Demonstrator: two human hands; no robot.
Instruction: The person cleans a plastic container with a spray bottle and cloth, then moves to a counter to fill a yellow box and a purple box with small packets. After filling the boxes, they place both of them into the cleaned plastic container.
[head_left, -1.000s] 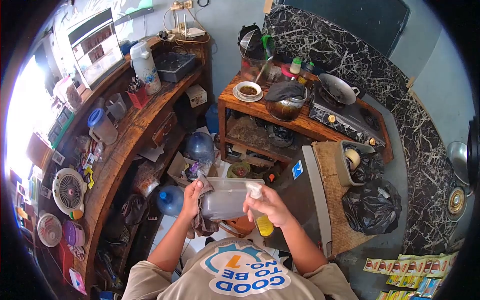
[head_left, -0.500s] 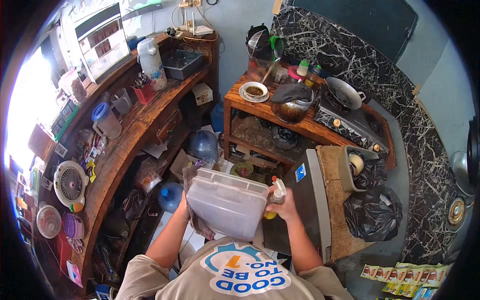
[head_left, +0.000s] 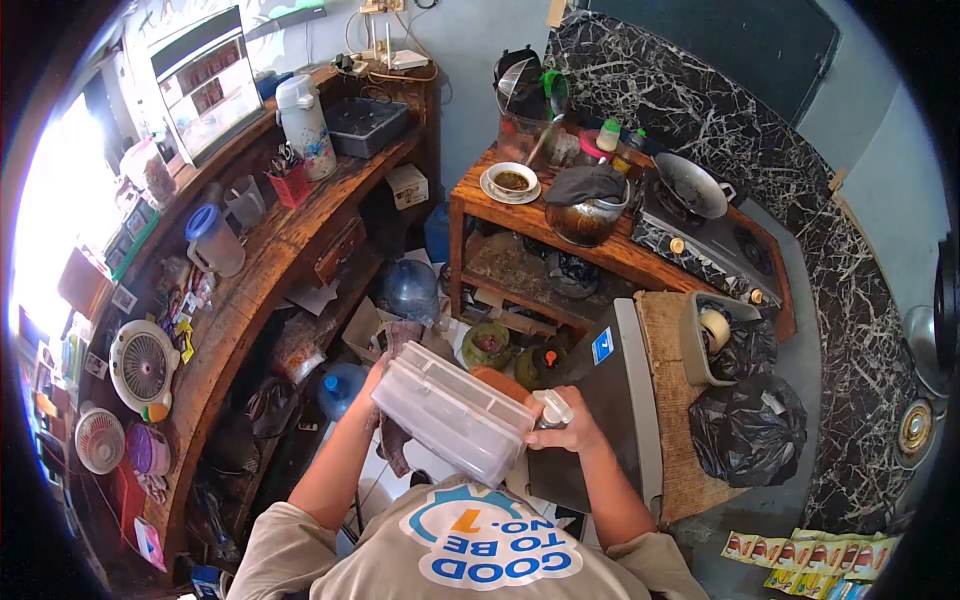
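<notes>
A clear plastic lidded container (head_left: 450,405) is held tilted in front of my shirt. My left hand (head_left: 376,382) grips its left side, the fingers hidden behind it. A brownish cloth (head_left: 393,445) hangs beneath that hand, with another bit of it showing above. At the container's right end, my right hand (head_left: 572,428) is closed around a spray bottle (head_left: 553,407) with a whitish spray head. Most of the bottle is hidden by the hand and the container.
A grey fridge (head_left: 600,420) stands close on my right, a curved wooden counter (head_left: 270,260) on my left. Ahead is a wooden table (head_left: 475,185) with a pot (head_left: 585,215) and a stove (head_left: 690,250). Blue water jugs (head_left: 410,290) and a green gas cylinder (head_left: 487,345) sit on the floor.
The container has turned and tipped, its right end now lower. The spray bottle has tilted in my right hand, and the cloth hangs differently under my left hand.
</notes>
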